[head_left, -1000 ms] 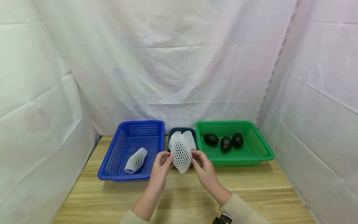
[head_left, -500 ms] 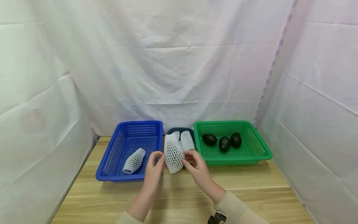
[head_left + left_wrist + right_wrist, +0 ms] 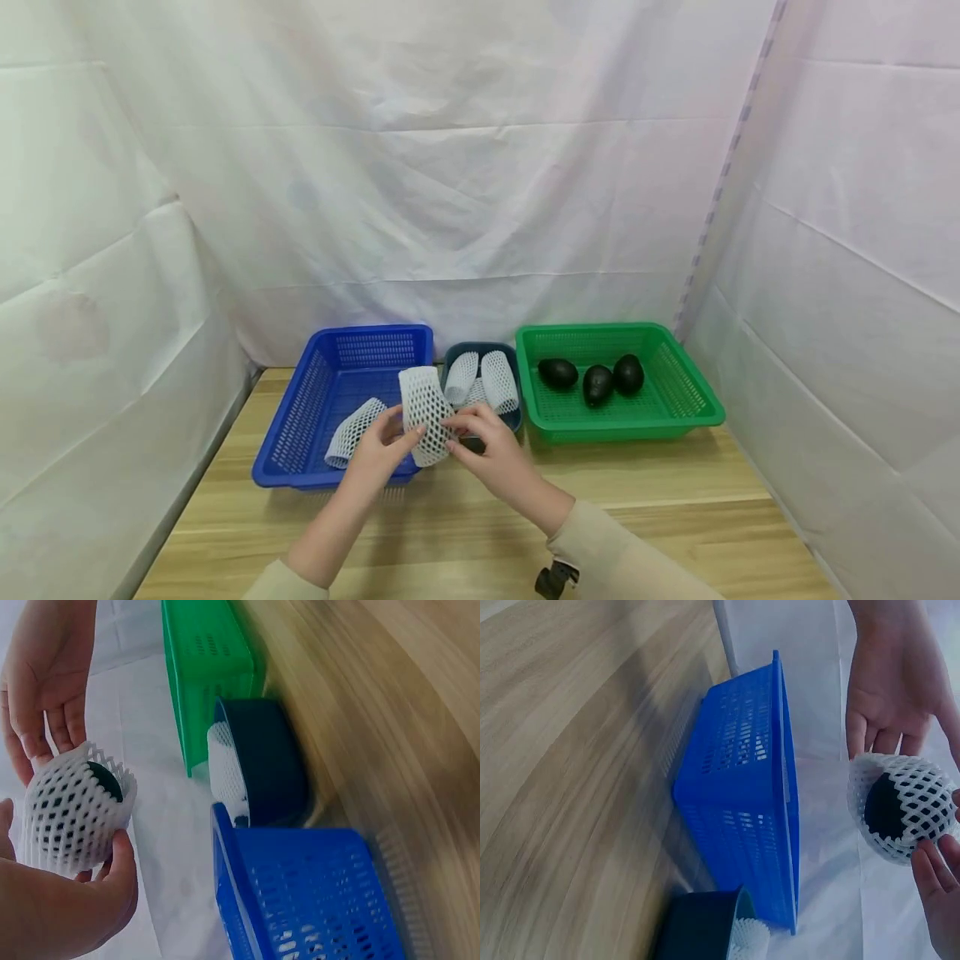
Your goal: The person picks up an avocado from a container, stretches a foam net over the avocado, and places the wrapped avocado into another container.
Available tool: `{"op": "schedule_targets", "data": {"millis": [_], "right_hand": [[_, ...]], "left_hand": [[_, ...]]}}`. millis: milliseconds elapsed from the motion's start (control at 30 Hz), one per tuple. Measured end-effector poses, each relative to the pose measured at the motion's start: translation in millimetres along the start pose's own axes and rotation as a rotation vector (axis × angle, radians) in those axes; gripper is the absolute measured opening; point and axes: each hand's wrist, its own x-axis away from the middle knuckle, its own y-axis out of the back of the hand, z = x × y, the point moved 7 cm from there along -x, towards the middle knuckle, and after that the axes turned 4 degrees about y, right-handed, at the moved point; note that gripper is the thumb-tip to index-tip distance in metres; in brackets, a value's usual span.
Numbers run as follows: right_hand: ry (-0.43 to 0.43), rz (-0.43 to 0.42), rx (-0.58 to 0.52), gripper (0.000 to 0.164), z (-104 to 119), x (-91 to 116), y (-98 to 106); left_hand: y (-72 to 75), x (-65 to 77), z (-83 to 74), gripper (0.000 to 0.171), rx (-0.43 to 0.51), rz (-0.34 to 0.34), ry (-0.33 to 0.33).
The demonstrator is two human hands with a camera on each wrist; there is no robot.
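Observation:
A dark avocado sits inside a white foam net sleeve, its dark end showing at the sleeve's open end in both wrist views. My left hand grips the sleeved avocado from the left, thumb in front and fingers behind. From the right, my right hand pinches the sleeve with thumb and fingertips. Both hands hold it up in front of the gap between the blue basket and the small dark teal bin. Another bulging foam net sleeve lies in the blue basket, partly behind my left hand.
Several white foam net sleeves lie in the teal bin. To its right stands a green basket holding three dark avocados. The baskets stand on a wooden table, with white cloth hanging behind and at both sides.
Both hands have moved left with the sleeved avocado, from in front of the teal bin to the blue basket's right edge. The sleeves in the bin now show more fully.

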Motion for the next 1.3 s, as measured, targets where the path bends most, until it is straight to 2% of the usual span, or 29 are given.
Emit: {"op": "schedule_targets", "data": {"millis": [100,200,333,433,500,633,700,767,900,1033,1300], "right_hand": [[0.117,0.037,0.047,0.026,9,-4,-8],[0.192,0.062,0.076,0.026,15,-8,-13],[0.203,0.080,0.115,0.020,12,-11,-17],[0.168,0.125,0.211,0.016,1,-14,-25],[0.135,0.204,0.319,0.015,-8,-15,-35],[0.106,0.448,0.534,0.023,-25,-14,-67],[0.115,0.541,0.584,0.027,-29,-13,-80],[0.135,0.588,0.614,0.028,-32,-11,-90],[0.168,0.586,0.646,0.024,-31,-12,-98],[0.157,0.577,0.649,0.023,-32,-12,-99],[0.190,0.567,0.661,0.026,-33,-12,-100]], "left_hand": [[3.6,-4.4,0.0,0.078,-0.009,0.040,0.002],[7.6,-9.6,2.7,0.077,-0.025,0.072,0.013],[18.6,-17.6,7.3,0.080,-0.103,0.076,0.036],[30.8,-25.1,12.5,0.086,-0.203,0.049,0.060],[38.2,-31.3,16.6,0.090,-0.268,0.039,0.073],[47.7,-45.0,23.7,0.089,-0.397,0.032,0.057],[49.3,-51.0,26.9,0.088,-0.455,0.034,0.039],[49.2,-56.6,30.7,0.086,-0.499,0.037,0.024],[44.6,-66.3,39.5,0.085,-0.527,0.056,0.014],[37.7,-73.2,47.7,0.084,-0.552,0.079,0.011],[29.1,-78.7,59.8,0.084,-0.658,0.141,0.037]]}}
